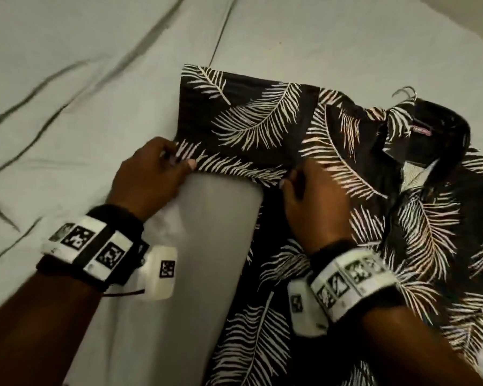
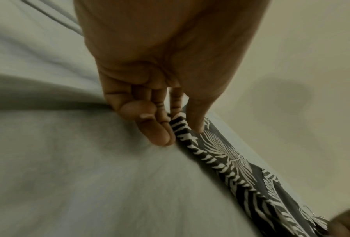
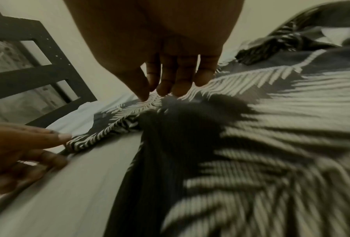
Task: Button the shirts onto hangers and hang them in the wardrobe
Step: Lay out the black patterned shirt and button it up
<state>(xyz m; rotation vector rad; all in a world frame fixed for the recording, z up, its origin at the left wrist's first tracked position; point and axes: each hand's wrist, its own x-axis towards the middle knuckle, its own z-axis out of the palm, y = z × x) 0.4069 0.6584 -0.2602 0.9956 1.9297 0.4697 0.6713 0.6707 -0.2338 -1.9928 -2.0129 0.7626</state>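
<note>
A black shirt with white feather print lies spread on a pale bed sheet. A metal hanger hook sticks out by its collar at the right. My left hand pinches the corner of the shirt's front edge between thumb and fingers. My right hand pinches the same edge further right, where the front panel folds back; its fingertips press the cloth together with the thumb. The shirt's buttons are not visible.
The wrinkled sheet stretches left and beyond the shirt. A dark bed frame and a pale wall stand beyond the mattress. A pink label shows inside the collar.
</note>
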